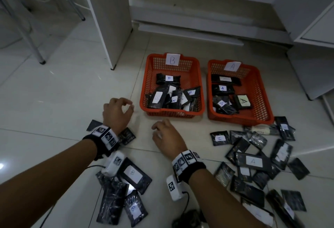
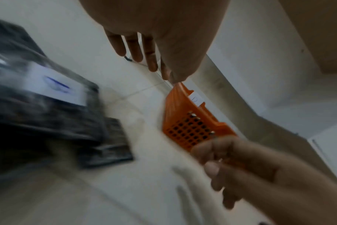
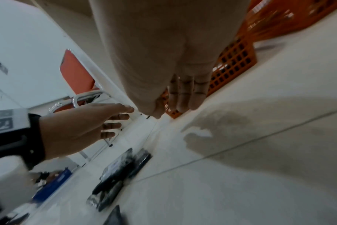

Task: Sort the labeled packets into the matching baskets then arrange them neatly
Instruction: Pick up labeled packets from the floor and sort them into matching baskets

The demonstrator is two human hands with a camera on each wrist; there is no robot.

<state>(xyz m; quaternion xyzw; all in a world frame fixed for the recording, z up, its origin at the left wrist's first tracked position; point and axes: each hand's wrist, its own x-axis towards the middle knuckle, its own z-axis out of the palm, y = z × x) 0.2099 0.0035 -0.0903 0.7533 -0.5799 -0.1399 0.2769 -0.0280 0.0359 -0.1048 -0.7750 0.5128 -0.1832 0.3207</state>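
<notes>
Two orange mesh baskets stand on the floor: basket B (image 1: 148, 76) on the left and basket A (image 1: 258, 90) on the right, each holding several black labeled packets. Loose packets lie in a pile at the lower right (image 1: 253, 161) and another at the lower left (image 1: 132, 174). My left hand (image 1: 119, 112) hovers empty just left of basket B, fingers loosely curled. My right hand (image 1: 163, 133) hovers empty in front of basket B, fingers relaxed. In the left wrist view, basket B (image 2: 185, 126) is ahead with my fingers (image 2: 137, 51) hanging free.
White cabinet panels (image 1: 110, 20) and a desk base stand behind the baskets. Metal chair legs (image 1: 32, 47) are at the far left. A white cabinet (image 1: 314, 47) stands at the right. A cable and dark object (image 1: 188, 217) lie near my right forearm.
</notes>
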